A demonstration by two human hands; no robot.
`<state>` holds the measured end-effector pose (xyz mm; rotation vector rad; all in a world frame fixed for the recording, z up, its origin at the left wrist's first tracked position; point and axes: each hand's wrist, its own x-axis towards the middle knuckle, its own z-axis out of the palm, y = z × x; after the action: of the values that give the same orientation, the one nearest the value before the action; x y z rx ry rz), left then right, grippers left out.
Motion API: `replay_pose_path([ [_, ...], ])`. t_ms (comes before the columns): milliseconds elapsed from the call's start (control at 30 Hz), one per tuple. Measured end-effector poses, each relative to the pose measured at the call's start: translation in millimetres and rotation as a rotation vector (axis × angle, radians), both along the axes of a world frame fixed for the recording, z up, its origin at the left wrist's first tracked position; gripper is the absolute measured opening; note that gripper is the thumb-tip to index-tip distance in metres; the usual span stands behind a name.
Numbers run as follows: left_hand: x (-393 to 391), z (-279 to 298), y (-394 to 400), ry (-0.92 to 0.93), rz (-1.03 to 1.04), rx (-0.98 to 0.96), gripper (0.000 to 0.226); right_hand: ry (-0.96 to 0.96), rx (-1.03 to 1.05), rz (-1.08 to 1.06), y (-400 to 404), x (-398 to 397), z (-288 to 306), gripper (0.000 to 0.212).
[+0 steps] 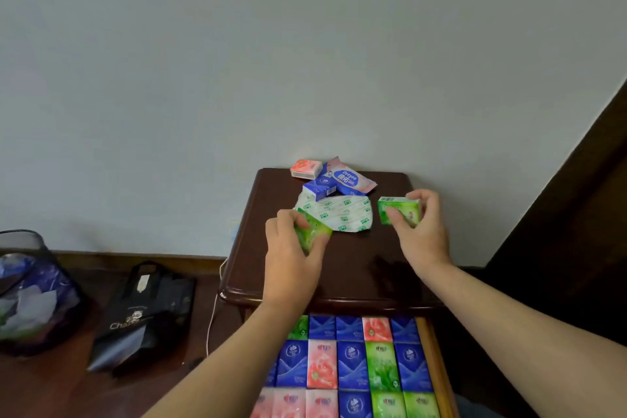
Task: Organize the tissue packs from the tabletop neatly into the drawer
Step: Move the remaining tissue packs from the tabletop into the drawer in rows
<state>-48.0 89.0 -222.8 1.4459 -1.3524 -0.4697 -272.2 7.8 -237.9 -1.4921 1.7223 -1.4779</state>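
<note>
Dark tabletop (356, 268): each hand's fingers grip a green pack, front edge bare.

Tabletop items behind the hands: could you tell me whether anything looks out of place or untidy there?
Yes: a crumpled empty wrapper lies flat on the tabletop, and the blue pack, wipes packet and pink pack sit jumbled askew.

Both arms outstretched, left hand (291, 248) gripping a green pack (314, 234), right hand (420, 224) pinching another (397, 210)

Pale wall (305, 44); dark wood nightstand (356, 268); floor (51, 390) seemingly wood.
</note>
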Motion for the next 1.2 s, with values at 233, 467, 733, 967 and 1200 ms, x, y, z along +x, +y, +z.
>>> replay_pose_path([
  [233, 16.4, -12.1, 84.2, 0.203, -0.008, 0.074, 0.069, -0.203, 0.205, 0.21, 98.7, 18.9, -0.9, 0.028],
  [467, 58.9, -74.8, 163.5, 0.259, 0.235, 0.162, 0.056, -0.328, 0.45, 0.466, 184.3, 55.6, -32.3, 0.024],
  [733, 70.9, -102.0, 183.7, 0.35, 0.278, 0.175, 0.058, -0.322, 0.665, 0.43, 211.7, 106.3, -62.8, 0.059],
  [967, 77.8, -109.5, 186.2, 0.39, 0.238, 0.188, 0.056, -0.62, 0.857, 0.252, 183.3, 145.8, -81.1, 0.039],
  [1200, 83.6, -108.8, 185.2, 0.478, 0.258, 0.191, 0.061, -0.524, 0.833, 0.102, 158.7, 182.4, -96.9, 0.017],
])
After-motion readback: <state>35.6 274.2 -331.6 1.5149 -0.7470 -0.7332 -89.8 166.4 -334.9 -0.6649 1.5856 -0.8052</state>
